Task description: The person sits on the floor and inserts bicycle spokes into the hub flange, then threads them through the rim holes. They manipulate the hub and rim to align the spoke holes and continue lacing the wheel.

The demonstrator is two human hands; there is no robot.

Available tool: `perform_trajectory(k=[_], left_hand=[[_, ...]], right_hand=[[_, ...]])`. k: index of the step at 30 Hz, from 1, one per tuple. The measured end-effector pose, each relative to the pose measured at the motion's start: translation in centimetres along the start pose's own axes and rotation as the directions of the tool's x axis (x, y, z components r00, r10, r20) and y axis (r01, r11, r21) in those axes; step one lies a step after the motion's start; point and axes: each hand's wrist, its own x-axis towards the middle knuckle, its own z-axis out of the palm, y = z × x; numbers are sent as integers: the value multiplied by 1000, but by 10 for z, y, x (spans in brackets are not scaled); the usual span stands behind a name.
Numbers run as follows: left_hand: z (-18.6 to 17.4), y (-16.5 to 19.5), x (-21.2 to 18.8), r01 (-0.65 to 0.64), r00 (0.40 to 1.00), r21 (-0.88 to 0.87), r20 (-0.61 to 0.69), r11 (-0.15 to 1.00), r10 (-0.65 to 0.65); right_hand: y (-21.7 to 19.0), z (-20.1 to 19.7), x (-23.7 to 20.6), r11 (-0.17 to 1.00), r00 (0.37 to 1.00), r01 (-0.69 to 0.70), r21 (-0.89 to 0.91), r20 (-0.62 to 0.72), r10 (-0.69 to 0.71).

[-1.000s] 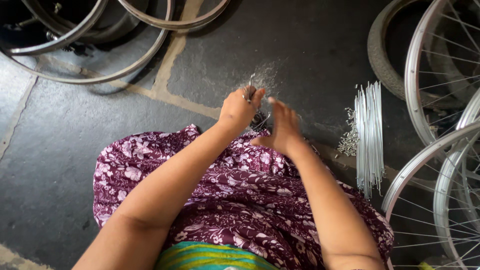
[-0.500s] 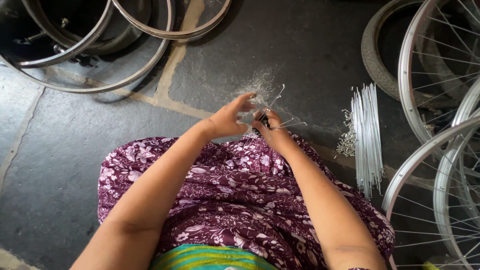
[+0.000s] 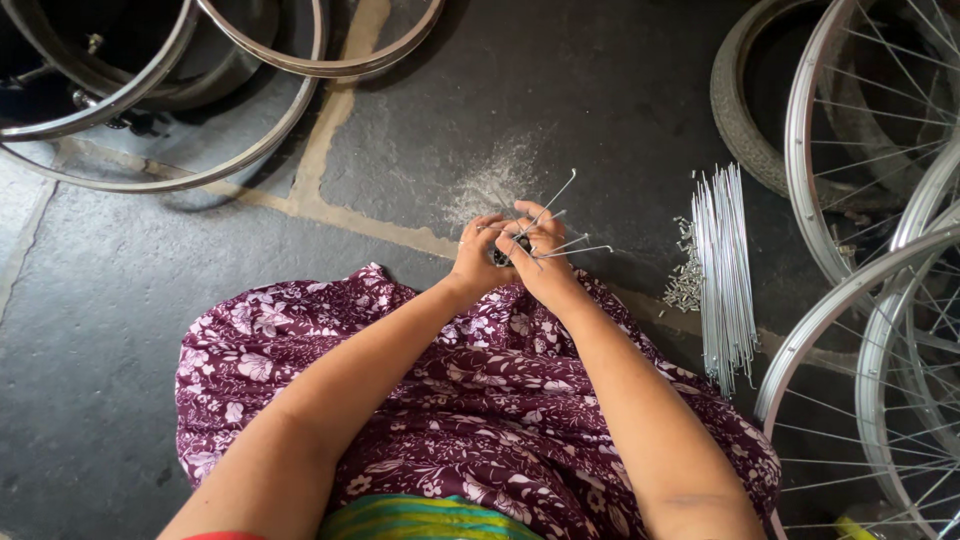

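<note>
My left hand (image 3: 478,255) and my right hand (image 3: 540,255) meet just past my knees, over purple flowered cloth (image 3: 480,400). Together they grip a small dark wheel hub (image 3: 510,252), mostly hidden by my fingers. Several thin metal spokes (image 3: 562,192) stick out of it toward the upper right. A bundle of loose silver spokes (image 3: 725,270) lies on the stone floor to the right of my hands, with a small heap of spoke nipples (image 3: 685,275) beside it.
Bare metal rims (image 3: 250,150) lie at the top left. Spoked wheels (image 3: 880,300) and a tyre (image 3: 740,110) crowd the right side. A pale dusty patch (image 3: 495,180) marks the dark stone floor (image 3: 150,300) just beyond my hands.
My hands have drawn together on the hub. Before, my left hand was raised and open-fingered above it; now both hands close around it and spokes fan out to the right.
</note>
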Motion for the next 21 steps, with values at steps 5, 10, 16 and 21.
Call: perform_trajectory(k=[5, 10, 16, 21], left_hand=[[8, -2, 5, -59, 998, -94, -4, 994, 58], [7, 9, 11, -29, 999, -70, 36, 997, 32], [-20, 41, 7, -109, 994, -93, -33, 990, 107], [-51, 95, 0, -17, 1000, -76, -19, 997, 15]], right_hand=[[-2, -1, -3, 1000, 1000, 14, 3, -12, -14], [-21, -6, -1, 996, 997, 63, -67, -34, -65], [-79, -34, 1, 981, 988, 156, 119, -24, -154], [-131, -81, -20, 932, 969, 238, 274, -126, -210]])
